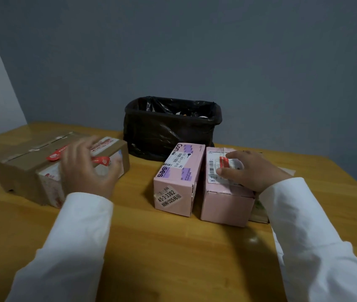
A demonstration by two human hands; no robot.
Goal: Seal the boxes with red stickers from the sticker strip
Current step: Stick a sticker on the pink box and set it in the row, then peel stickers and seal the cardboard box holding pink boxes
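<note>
Grey-blue walls close in behind a honey-coloured wooden desk [173, 247], whose far edge runs across the middle of the view. At twelve o'clock on the desk sits a rectangular bin lined with a crinkled black plastic bag [169, 127], with pale scraps just visible inside.

At nine o'clock lies a brown corrugated cardboard box [20, 171], long and low, with strips of old tape along its top seam. A red sticker [53, 157] sits on its top and another red sticker [102, 160] wraps over its near right edge. The left hand [86, 168] rests on the right part of this box, its fingers [84, 144] spread apart and blurred across the lid, thumb toward the end face; they do not plainly grip anything.

Just right of centre, at about two o'clock from the left hand, stand two pink cardboard boxes side by side, nearly touching. The left pink box [179, 177] carries a printed label and a numbered sticker on its near end. The right pink box [223, 205] has a white shipping label with a red sticker [224, 163] on top. The right hand [251, 171] lies on this lid, fingers [234, 155] loosely curved and slightly apart, pressing on the label area beside the red patch. Whether it pinches anything is unclear.

Both forearms wear white sleeves [75, 247]. A flat pale sheet [260, 214] peeks out behind the right pink box at three o'clock; what it is cannot be told.
</note>
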